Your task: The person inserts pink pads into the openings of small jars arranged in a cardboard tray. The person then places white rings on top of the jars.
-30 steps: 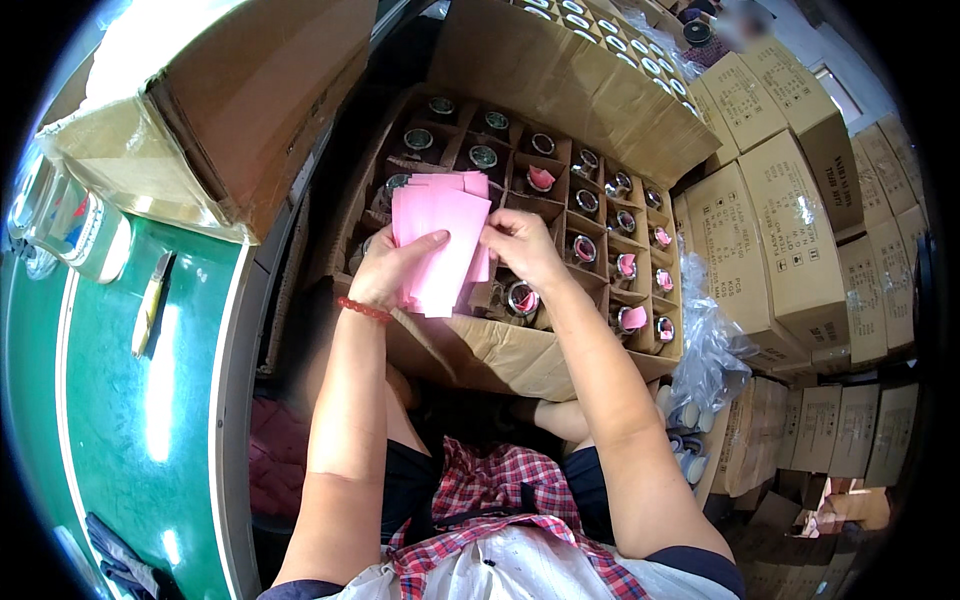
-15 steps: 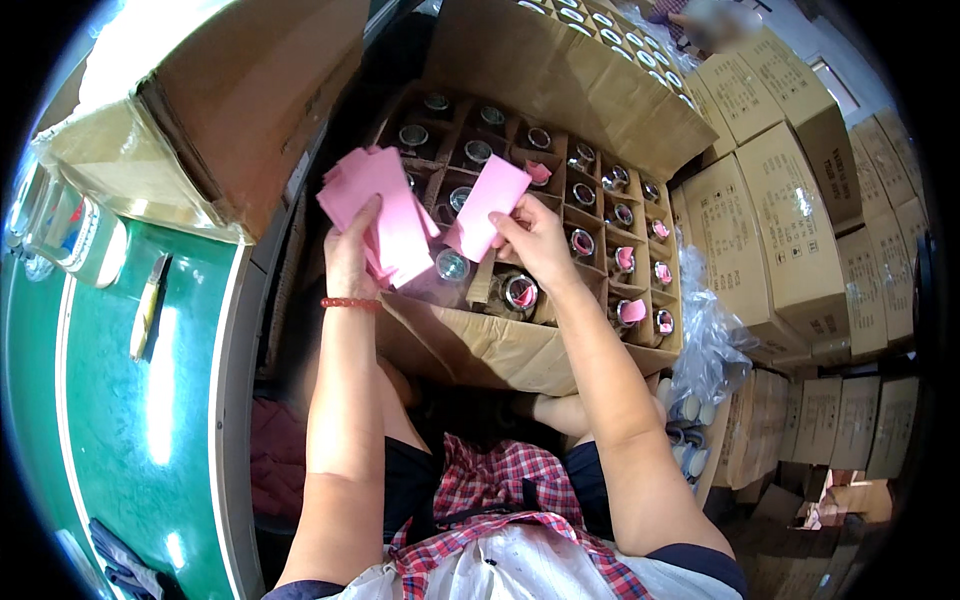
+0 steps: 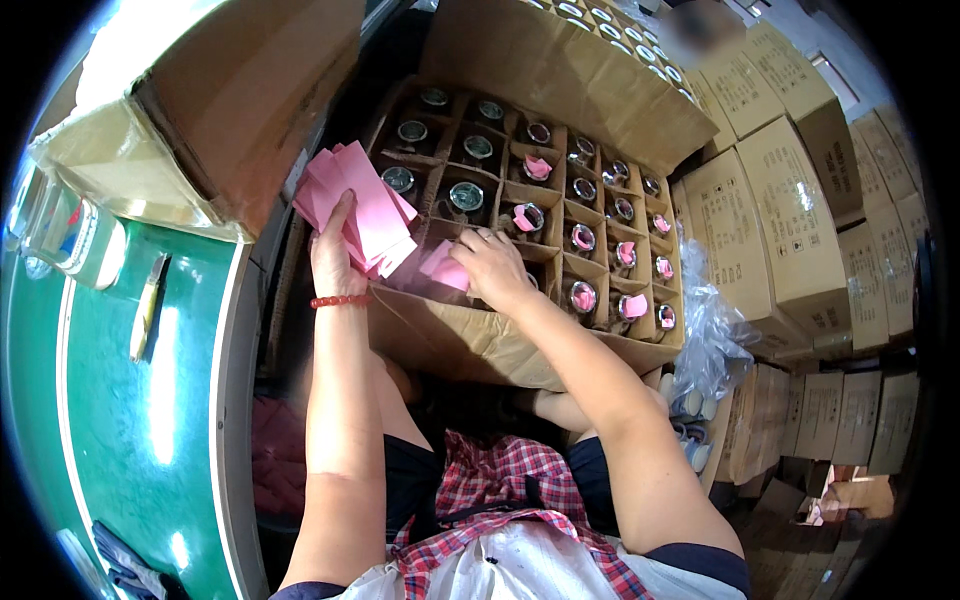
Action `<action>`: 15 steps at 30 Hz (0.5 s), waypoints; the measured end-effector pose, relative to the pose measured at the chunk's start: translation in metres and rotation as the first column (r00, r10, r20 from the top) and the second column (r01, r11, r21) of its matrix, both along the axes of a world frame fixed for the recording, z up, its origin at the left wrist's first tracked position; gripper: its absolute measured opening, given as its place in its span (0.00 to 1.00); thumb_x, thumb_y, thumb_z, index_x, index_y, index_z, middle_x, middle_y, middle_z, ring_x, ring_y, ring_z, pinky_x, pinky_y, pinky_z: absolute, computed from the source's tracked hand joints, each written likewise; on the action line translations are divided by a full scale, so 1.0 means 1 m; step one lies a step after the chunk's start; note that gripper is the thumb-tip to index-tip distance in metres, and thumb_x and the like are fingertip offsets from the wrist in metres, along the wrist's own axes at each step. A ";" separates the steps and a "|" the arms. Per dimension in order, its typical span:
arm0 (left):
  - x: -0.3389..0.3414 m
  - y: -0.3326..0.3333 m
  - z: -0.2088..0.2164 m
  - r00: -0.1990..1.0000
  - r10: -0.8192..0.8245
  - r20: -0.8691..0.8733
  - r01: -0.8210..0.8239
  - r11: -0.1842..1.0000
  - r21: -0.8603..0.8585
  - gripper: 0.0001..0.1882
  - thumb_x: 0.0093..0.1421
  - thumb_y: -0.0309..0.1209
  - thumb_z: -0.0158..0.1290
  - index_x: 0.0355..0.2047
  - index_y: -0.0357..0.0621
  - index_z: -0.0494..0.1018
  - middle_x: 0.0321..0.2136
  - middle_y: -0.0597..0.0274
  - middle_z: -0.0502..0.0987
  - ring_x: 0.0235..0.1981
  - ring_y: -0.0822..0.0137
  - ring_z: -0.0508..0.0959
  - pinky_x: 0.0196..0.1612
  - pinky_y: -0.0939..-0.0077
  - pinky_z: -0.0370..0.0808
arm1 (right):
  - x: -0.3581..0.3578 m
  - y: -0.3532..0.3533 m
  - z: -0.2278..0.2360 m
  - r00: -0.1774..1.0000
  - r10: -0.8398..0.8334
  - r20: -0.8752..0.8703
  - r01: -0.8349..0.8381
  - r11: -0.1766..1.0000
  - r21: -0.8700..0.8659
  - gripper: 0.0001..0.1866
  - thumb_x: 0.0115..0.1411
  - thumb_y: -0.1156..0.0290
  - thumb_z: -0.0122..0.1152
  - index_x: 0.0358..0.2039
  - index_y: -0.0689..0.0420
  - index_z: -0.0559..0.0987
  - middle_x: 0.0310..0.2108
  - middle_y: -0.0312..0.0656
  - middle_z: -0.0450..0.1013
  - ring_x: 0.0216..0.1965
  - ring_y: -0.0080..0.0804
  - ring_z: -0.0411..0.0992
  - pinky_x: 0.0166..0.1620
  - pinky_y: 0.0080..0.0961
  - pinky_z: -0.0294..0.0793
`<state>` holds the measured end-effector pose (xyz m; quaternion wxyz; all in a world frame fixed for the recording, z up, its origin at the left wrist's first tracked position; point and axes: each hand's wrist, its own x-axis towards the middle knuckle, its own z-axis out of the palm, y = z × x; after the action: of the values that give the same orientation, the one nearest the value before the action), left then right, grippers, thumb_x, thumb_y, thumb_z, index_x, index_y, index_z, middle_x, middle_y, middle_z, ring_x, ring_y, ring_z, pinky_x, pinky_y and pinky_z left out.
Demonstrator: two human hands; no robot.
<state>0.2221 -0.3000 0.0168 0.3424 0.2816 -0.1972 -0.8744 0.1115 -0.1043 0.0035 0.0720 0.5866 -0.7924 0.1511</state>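
A fanned stack of pink paper slips (image 3: 362,212) is gripped in my left hand (image 3: 338,250), above the left front of an open cardboard box (image 3: 470,330). My right hand (image 3: 495,268) is closed on a single pink slip (image 3: 446,266), low over a front compartment; the jar mouth there is hidden. Cardboard dividers part the box into cells, each with a glass jar, such as this one (image 3: 466,196) with nothing pink in its mouth. Pink slips stick out of several jars toward the right, among them one pink slip (image 3: 632,307) near the front.
At left, a green table (image 3: 110,400) carries a yellow-handled utility knife (image 3: 145,308), a clear glass jar (image 3: 80,235) and a large carton (image 3: 250,110). Stacked cartons (image 3: 790,230) stand at right. Crumpled clear plastic (image 3: 708,335) hangs by the box's right side.
My right hand has moved down toward the front compartments with the single slip, now tilted and bent. My left hand with the stack has shifted slightly left.
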 end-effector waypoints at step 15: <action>-0.003 0.001 -0.005 0.999 -0.006 -0.034 0.005 1.000 -0.029 0.23 0.55 0.30 0.60 0.48 0.33 0.67 0.40 0.54 0.77 0.38 0.62 0.79 0.41 0.67 0.79 | -0.005 0.018 0.024 0.937 0.305 0.171 -0.332 0.929 0.164 0.18 0.47 0.57 0.62 0.36 0.54 0.78 0.47 0.40 0.72 0.59 0.45 0.60 0.61 0.49 0.50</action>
<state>0.2187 -0.2995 0.0116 0.3474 0.2612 -0.2048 -0.8770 0.1068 -0.0863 0.0272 -0.0666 0.6997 -0.7002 0.1256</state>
